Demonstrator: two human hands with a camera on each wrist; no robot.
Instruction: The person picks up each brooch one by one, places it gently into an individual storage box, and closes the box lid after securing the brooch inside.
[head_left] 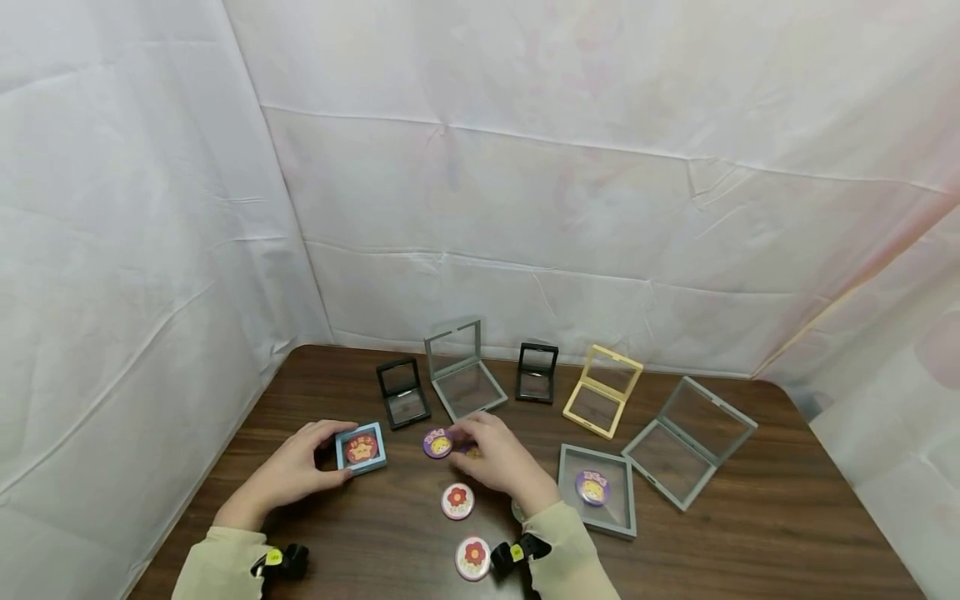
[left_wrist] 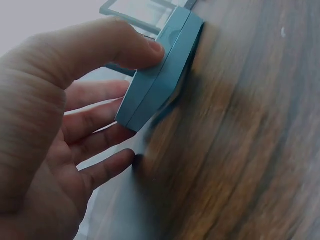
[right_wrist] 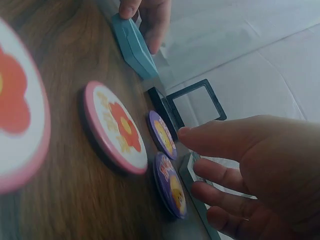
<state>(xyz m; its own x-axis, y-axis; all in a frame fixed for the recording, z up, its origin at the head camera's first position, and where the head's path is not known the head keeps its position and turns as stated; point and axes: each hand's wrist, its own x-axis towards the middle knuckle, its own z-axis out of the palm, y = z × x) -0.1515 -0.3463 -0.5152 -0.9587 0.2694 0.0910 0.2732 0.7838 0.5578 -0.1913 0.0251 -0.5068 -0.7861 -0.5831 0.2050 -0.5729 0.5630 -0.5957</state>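
Note:
My left hand (head_left: 300,468) grips a small light-blue square display case (head_left: 382,447) at the table's left, thumb on one side edge and fingers on the opposite one. Behind its clear window shows a red round badge (head_left: 362,448) with a star-like figure. My right hand (head_left: 501,457) hovers at two purple badges, its fingers loosely bent and pinching nothing. One purple badge (right_wrist: 162,135) lies near the thumb tip; the other purple badge (right_wrist: 170,186), partly covered in the head view, lies below the fingers. Nearer me are two white badges with red flowers (head_left: 457,501).
Along the back stand opened cases: a black case (head_left: 386,393), a grey case (head_left: 450,367), another black case (head_left: 519,375) and a yellow case (head_left: 615,400). At right are a large opened grey case (head_left: 701,487) and a flat grey case (head_left: 632,500) showing a purple badge (head_left: 592,488).

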